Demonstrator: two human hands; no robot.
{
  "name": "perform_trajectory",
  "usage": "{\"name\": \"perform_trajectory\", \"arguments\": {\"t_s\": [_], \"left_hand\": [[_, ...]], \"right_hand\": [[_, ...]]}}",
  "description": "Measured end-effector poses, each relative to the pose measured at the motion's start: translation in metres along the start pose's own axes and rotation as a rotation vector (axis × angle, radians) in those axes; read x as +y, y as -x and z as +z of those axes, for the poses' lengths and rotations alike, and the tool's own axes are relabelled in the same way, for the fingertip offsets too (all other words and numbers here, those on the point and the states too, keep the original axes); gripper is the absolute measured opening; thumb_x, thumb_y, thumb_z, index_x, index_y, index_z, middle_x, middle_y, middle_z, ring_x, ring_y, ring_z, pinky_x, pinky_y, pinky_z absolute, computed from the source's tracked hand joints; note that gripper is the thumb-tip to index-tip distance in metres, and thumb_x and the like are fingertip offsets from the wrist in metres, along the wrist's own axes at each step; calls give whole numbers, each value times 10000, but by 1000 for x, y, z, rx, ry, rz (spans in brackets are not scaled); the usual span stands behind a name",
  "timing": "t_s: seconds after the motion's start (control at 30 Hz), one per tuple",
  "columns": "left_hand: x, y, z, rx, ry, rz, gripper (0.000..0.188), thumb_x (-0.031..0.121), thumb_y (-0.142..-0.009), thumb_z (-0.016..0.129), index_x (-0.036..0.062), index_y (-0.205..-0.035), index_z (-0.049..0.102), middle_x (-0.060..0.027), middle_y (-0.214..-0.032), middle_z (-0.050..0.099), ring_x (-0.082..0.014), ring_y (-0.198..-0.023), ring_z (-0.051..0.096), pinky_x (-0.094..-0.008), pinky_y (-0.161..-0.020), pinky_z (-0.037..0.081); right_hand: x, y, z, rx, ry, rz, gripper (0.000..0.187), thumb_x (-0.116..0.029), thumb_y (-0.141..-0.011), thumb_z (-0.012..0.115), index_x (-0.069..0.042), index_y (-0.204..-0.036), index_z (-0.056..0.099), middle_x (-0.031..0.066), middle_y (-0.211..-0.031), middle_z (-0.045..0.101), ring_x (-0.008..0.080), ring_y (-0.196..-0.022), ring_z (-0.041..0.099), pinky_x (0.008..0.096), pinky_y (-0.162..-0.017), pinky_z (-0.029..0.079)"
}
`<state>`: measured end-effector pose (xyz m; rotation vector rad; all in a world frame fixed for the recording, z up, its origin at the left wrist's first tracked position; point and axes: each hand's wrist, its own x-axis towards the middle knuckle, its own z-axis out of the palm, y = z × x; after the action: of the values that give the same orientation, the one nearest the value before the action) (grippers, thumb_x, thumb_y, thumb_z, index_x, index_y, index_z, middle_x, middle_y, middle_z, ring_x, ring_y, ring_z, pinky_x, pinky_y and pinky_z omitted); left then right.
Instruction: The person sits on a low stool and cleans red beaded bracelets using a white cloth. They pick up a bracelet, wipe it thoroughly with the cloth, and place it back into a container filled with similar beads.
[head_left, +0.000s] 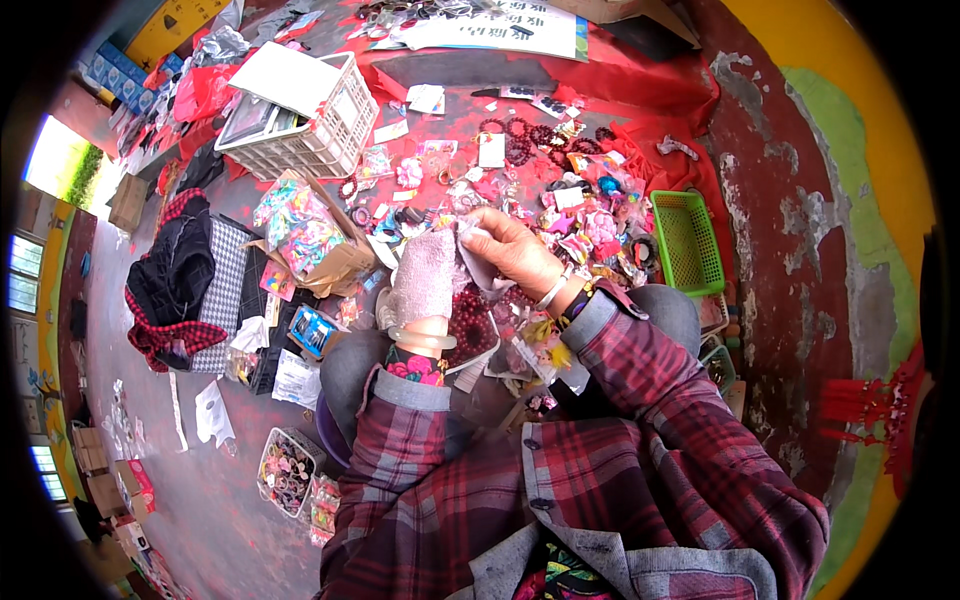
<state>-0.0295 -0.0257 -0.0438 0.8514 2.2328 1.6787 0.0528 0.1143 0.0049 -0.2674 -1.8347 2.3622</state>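
Midway, seemingly: left hand [425,275] wrapped in a knitted pink-grey sleeve [422,290]; right hand [515,250] pinching its upper edge. Dark red beads [470,330] in lap, untouched.

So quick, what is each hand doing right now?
Left hand: in a pinkish glove, grip cannot be told.
Right hand: bare, pinching a small clear packet.

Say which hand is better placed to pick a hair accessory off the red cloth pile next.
Right hand, probably. It is bare and already reaches out over the hair accessory pile, though its fingers pinch a small clear packet. The left hand sits nearer the lap, wrapped in a glittery pink glove.
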Motion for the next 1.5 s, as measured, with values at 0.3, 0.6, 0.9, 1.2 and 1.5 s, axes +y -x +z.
{"name": "perform_trajectory", "arguments": {"t_s": [0.3, 0.6, 0.9, 1.2, 1.5], "left_hand": [[39, -5, 10, -227, -11, -110, 258, 171, -924, 412, -4, -1050, 553, -121, -890, 607, -225, -804, 587, -355, -639, 444], [24, -12, -3, -85, -714, 156, 205, 159, -832, 478, 30, -829, 637, -183, -758, 612, -323, -724, 613, -401, -607, 483], [22, -8, 22, -31, 252, 28, 290, 226, -916, 429, -14, -993, 572, -152, -787, 608, -243, -704, 601, -339, -644, 475], [12, -1, 15, 178, 648, -256, 232, 198, -941, 447, 28, -1063, 549, -85, -984, 589, -184, -915, 571, -318, -821, 472], [25, -4, 10, 131, 348, -181, 226, 156, -941, 447, 19, -1096, 536, -96, -1036, 572, -189, -964, 556, -318, -863, 456]], "right_hand": [[26, -10, -11, 450, -183, 66, 205, -204, -915, 472, -57, -846, 596, -22, -659, 530, 87, -576, 457, 251, -542, 381], [8, -1, -9, -8, -87, 113, 197, -234, -909, 533, -67, -1004, 574, -49, -804, 557, 41, -691, 493, 193, -624, 407], [16, -5, -5, 413, -171, 114, 243, -242, -915, 466, -32, -928, 589, 32, -801, 591, 143, -701, 519, 275, -650, 425], [17, -3, -9, 156, -569, 151, 137, -198, -900, 518, -85, -955, 571, 17, -908, 608, 149, -816, 569, 301, -744, 460], [25, -2, -5, 106, -212, 152, 176, -244, -909, 541, -72, -920, 580, -40, -785, 573, 45, -689, 517, 201, -612, 417]]}}
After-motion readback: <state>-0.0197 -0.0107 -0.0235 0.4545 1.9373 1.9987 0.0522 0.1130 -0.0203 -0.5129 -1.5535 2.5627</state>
